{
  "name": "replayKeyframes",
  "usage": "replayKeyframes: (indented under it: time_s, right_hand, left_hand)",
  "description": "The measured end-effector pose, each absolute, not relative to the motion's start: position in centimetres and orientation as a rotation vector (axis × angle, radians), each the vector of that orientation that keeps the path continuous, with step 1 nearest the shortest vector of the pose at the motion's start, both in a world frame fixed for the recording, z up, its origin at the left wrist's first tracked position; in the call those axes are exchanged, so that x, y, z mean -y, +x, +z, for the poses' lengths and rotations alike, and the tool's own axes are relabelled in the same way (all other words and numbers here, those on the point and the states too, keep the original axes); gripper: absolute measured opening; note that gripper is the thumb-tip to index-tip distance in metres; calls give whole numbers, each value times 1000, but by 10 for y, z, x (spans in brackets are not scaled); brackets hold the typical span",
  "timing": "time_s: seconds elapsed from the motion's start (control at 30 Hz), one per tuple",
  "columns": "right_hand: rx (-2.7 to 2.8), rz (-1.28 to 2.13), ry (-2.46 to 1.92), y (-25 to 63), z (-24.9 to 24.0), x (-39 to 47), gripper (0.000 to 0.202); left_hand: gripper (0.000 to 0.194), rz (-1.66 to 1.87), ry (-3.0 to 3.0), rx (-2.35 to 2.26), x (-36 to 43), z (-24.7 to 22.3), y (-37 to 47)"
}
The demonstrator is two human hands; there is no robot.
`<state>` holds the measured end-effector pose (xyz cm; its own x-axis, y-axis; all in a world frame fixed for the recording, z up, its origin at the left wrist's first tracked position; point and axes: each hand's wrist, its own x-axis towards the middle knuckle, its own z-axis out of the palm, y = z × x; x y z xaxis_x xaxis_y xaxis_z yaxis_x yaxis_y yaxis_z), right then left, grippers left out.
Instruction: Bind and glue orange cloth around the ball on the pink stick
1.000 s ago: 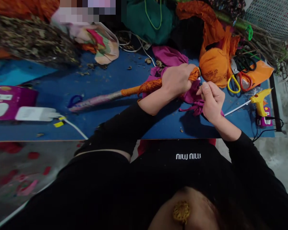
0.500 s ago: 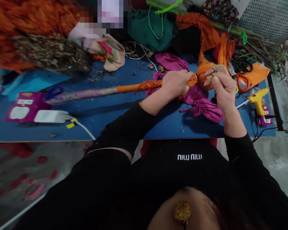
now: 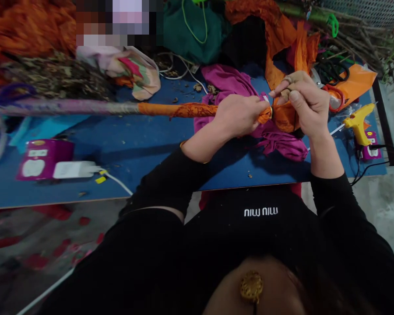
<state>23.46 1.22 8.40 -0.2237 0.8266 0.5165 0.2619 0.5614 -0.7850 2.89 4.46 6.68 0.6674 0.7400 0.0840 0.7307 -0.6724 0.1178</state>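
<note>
A long pole, wrapped in pale purple and grey at its left and in orange cloth towards its right, reaches across above the table. My left hand is closed round its orange-wrapped right end. Just beyond that hand, an orange cloth bundle adjoins the pole's end. My right hand is at the bundle, its fingers curled in a pinch; whatever is between the fingertips is too small to make out. Magenta cloth lies beneath and behind both hands.
On the blue table stand a purple box and a white charger with its cable. A yellow glue gun, red-handled scissors and orange sheet lie at the right. Dry leaves and a green bag are behind.
The pole's left end has swung up and away from me, off the purple box. My right hand stays pinched by the orange bundle, and the view has shifted slightly.
</note>
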Motion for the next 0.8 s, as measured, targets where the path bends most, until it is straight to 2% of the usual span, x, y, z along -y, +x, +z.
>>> replayKeyframes:
  time_s: [0.17, 0.3, 0.47, 0.63, 0.8]
  right_hand:
    - [1776, 708, -940, 240, 84, -19, 43]
    - [1800, 741, -1005, 246, 82, -26, 51]
    - [1741, 815, -1069, 249, 76, -33, 56]
    - [1641, 837, -1104, 249, 71, -35, 53]
    - [1675, 811, -1068, 252, 65, -39, 49]
  left_hand:
    - [56, -92, 2992, -1176, -37, 83, 33]
    - [57, -189, 3065, -1110, -34, 86, 34]
    - [60, 18, 2972, -1143, -33, 82, 33]
    - [61, 30, 3018, -1039, -35, 82, 33]
    - [53, 294, 2861, -1053, -38, 76, 31]
